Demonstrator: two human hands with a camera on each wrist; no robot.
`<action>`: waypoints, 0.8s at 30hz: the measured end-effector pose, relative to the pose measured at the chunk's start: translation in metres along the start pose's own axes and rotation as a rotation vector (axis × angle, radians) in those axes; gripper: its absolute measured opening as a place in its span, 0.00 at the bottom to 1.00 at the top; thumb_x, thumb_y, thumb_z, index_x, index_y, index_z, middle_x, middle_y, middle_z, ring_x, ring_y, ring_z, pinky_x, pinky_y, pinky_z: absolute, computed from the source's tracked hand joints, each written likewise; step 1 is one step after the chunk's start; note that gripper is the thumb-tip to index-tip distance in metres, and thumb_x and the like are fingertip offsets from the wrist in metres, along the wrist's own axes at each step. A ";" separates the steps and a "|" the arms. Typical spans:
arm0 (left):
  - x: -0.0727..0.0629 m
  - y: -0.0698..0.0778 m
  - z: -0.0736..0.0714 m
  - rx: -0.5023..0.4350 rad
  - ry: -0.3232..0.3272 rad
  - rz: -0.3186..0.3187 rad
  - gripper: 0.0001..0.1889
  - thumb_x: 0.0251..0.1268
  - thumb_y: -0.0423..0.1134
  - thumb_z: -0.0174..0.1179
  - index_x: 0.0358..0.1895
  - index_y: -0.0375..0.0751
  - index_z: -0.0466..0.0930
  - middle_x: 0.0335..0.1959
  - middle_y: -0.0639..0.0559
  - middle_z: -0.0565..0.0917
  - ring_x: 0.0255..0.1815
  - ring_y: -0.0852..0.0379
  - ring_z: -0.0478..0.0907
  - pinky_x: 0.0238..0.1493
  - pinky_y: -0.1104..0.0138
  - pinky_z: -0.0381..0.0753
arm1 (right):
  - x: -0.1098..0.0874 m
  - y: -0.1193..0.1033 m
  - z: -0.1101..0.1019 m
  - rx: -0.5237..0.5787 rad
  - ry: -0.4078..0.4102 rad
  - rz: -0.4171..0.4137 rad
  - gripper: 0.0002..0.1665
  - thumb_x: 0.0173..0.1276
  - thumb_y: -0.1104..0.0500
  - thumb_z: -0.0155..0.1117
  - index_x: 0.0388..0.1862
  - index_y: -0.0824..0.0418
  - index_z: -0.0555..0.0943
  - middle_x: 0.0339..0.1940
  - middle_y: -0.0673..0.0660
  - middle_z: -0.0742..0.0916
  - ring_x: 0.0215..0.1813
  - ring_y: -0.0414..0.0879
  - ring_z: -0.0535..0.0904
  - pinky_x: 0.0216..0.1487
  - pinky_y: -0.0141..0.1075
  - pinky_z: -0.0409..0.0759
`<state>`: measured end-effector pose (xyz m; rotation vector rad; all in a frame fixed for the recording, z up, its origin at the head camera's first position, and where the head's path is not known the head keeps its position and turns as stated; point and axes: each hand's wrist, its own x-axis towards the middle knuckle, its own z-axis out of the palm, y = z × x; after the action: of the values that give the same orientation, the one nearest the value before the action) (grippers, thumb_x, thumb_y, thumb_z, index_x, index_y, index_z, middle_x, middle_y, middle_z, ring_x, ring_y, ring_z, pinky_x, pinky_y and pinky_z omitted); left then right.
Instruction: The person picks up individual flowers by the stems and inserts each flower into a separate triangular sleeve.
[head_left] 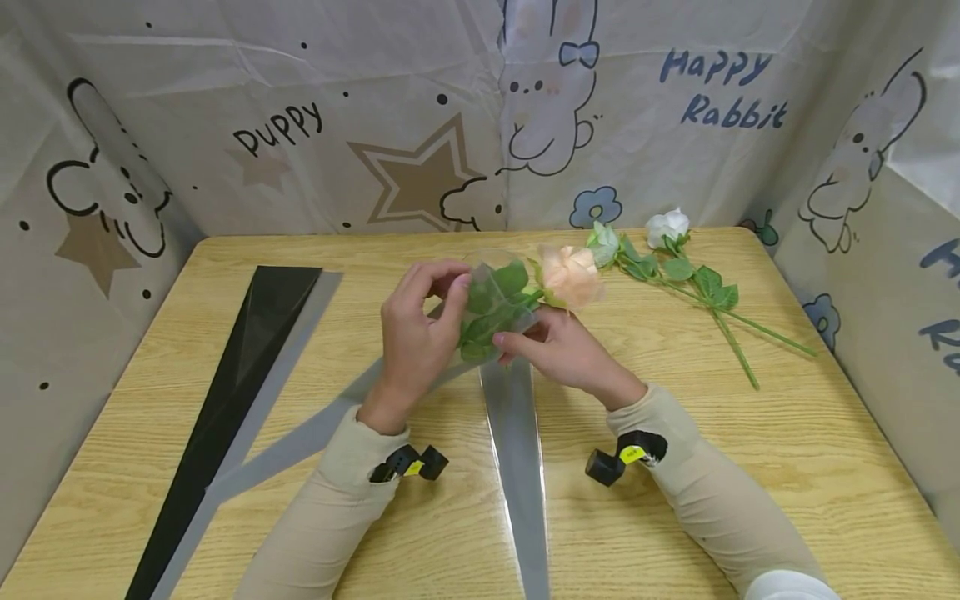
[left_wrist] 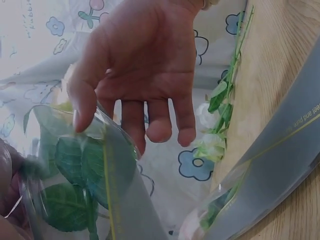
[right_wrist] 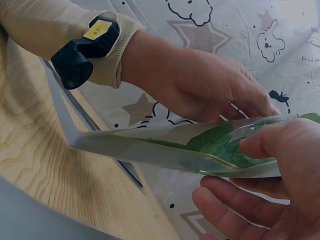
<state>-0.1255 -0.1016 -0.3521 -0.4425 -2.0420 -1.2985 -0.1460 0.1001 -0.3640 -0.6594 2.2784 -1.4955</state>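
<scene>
A peach artificial rose (head_left: 572, 277) juts from the mouth of a clear, grey-banded flower sleeve (head_left: 420, 367). Green leaves (left_wrist: 75, 175) show through the sleeve's film. My left hand (head_left: 422, 329) pinches the sleeve's edge on the left, thumb against the film. On the other side, my right hand (head_left: 555, 346) holds the edge close below the bloom. The right wrist view has the right thumb (right_wrist: 265, 142) on top of the film, with its fingers underneath. The narrow end of the sleeve slants down to the left.
Another grey-banded sleeve (head_left: 516, 492) runs toward the table's front edge. Black and grey wrapping sleeves (head_left: 232, 375) lie at the left. A white rose (head_left: 666, 227) and a pale green rose (head_left: 602, 246) with leafy stems rest at the back right. Printed cloth (head_left: 405, 100) walls the table.
</scene>
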 end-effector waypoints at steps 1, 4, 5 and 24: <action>0.000 0.000 0.000 0.003 0.002 0.004 0.08 0.74 0.33 0.62 0.46 0.31 0.84 0.39 0.39 0.85 0.36 0.51 0.81 0.42 0.72 0.82 | 0.000 0.001 0.000 0.000 -0.001 0.005 0.18 0.76 0.54 0.64 0.61 0.55 0.82 0.42 0.58 0.92 0.43 0.61 0.90 0.53 0.56 0.86; 0.000 0.001 0.000 0.013 0.008 0.014 0.07 0.73 0.33 0.63 0.45 0.31 0.85 0.38 0.39 0.85 0.36 0.51 0.81 0.41 0.72 0.81 | 0.001 0.002 -0.001 -0.003 -0.005 0.026 0.18 0.75 0.53 0.64 0.62 0.52 0.81 0.44 0.57 0.92 0.44 0.60 0.90 0.53 0.53 0.86; 0.000 0.001 0.000 0.016 0.011 0.017 0.07 0.73 0.33 0.63 0.45 0.31 0.85 0.38 0.39 0.85 0.35 0.51 0.81 0.40 0.72 0.81 | 0.002 0.002 -0.001 -0.004 -0.006 0.035 0.18 0.75 0.52 0.64 0.61 0.52 0.81 0.43 0.57 0.92 0.44 0.59 0.90 0.53 0.51 0.86; 0.004 0.001 -0.006 0.048 0.064 0.042 0.06 0.73 0.32 0.62 0.42 0.31 0.85 0.36 0.38 0.85 0.36 0.50 0.81 0.39 0.71 0.81 | 0.014 0.025 -0.027 -0.054 -0.064 0.084 0.23 0.70 0.51 0.71 0.59 0.61 0.84 0.53 0.57 0.91 0.54 0.49 0.88 0.59 0.46 0.86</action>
<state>-0.1258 -0.1065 -0.3469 -0.4147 -1.9962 -1.2205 -0.1760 0.1214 -0.3765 -0.6094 2.2759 -1.3595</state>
